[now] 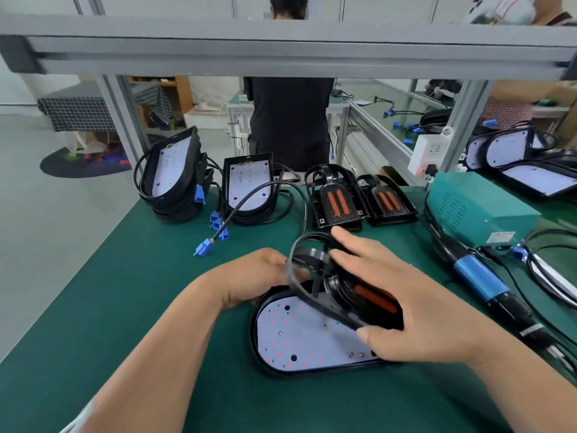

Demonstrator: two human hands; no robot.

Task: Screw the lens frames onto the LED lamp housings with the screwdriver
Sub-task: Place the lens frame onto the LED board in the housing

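A black LED lamp housing (pixel 299 335) with a white LED board lies flat on the green mat in front of me. Above its far end, tilted, is a black lens frame (pixel 346 295) with orange strips. My right hand (pixel 402 310) grips the frame from the right, thumb under its near edge. My left hand (pixel 259 276) holds the frame's far left end, fingers curled round it. The electric screwdriver (pixel 487 282), blue and black, lies on the mat to the right, untouched.
Stacks of housings (pixel 175 179) (pixel 249 185) with cables and blue connectors (pixel 204 246) stand at the back left. Two lens frame stacks (pixel 338 201) (pixel 390 200) sit behind my hands. A teal power box (pixel 477 207) is at right. A person in black (pixel 290 120) stands beyond the bench.
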